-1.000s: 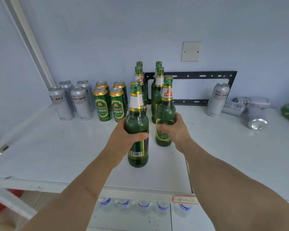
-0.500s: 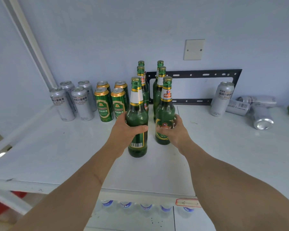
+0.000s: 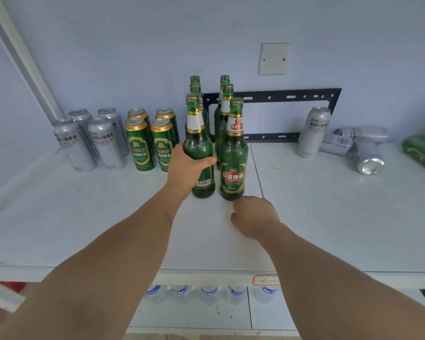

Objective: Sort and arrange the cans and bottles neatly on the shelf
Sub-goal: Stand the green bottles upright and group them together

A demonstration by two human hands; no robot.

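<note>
Two columns of green beer bottles stand upright at the middle of the white shelf [image 3: 329, 217]. My left hand [image 3: 185, 168] grips the front bottle of the left column [image 3: 198, 148], which stands on the shelf. The front bottle of the right column [image 3: 233, 158] stands free beside it. My right hand [image 3: 253, 217] hovers just in front of that bottle, fingers loosely curled, holding nothing. Left of the bottles stand green cans [image 3: 140, 148] and silver cans [image 3: 106, 146] in tidy pairs.
At the right, one silver can [image 3: 313, 132] stands upright, several silver cans [image 3: 367, 155] lie on their sides, and a green can [image 3: 421, 150] lies at the frame edge. A black metal bracket [image 3: 292, 94] leans on the wall. Water bottles [image 3: 207, 294] sit on the shelf below.
Both front bottles were pushed back into line with their columns. My right hand let go of the right bottle and drew back toward me. My left hand still grips the left bottle.
</note>
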